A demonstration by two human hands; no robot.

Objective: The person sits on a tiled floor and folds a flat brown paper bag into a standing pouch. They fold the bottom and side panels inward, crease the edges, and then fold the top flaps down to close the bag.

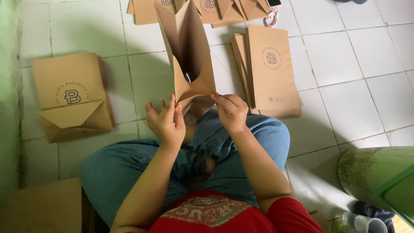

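Bag (187, 47) of brown paper held upright over the lap, long axis running away from the person, open bottom flaps toward the hands. Left hand (166, 121) pinches the lower left flap, thumb and forefinger closed on the paper, other fingers spread. Right hand (231, 111) pinches the lower right flap point, fingers curled shut on it. Both hands sit directly below the bag, about equally near. Flat stack (271, 73) lies right, on the tiled floor (345, 64); folded bag (71, 97) lies left.
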